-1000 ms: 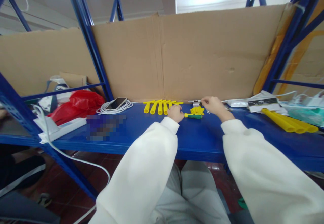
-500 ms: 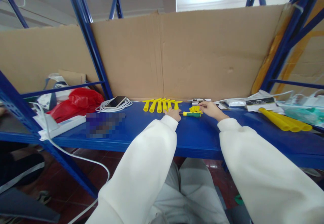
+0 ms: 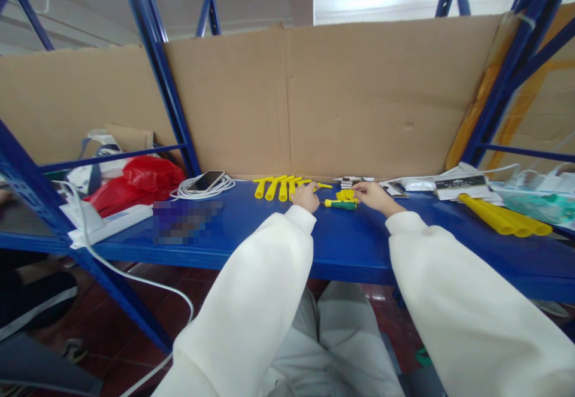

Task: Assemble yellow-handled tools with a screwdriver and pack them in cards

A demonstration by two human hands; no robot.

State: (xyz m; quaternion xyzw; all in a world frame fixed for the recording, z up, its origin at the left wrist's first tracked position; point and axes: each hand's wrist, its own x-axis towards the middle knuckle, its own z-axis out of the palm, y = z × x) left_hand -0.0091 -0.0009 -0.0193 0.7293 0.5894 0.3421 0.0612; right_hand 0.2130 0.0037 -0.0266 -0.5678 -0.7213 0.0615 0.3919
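Note:
My left hand [image 3: 306, 198] is closed around a yellow tapered tube [image 3: 324, 186], whose thin end sticks out to the right. Just left of it, several similar yellow tubes [image 3: 271, 188] lie in a row, wide ends toward me. A screwdriver with a green and yellow handle [image 3: 341, 204] lies between my hands. Behind it sits a cluster of small yellow pieces [image 3: 345, 194]. At the right edge of that cluster my right hand [image 3: 374, 197] has its fingertips pinched together; what they grip is too small to make out.
Small metal parts and a pen [image 3: 354, 179] lie by the cardboard wall [image 3: 368, 97]. More yellow tubes [image 3: 505, 217] are at right, near a black and white packet [image 3: 462, 186]. A phone [image 3: 205, 181] on a coiled white cable, a power strip [image 3: 117, 223] and a red bag [image 3: 139, 181] are at left.
My left hand has closed on the rightmost yellow tube and turned it, so its thin end now points right. My right hand has barely moved.

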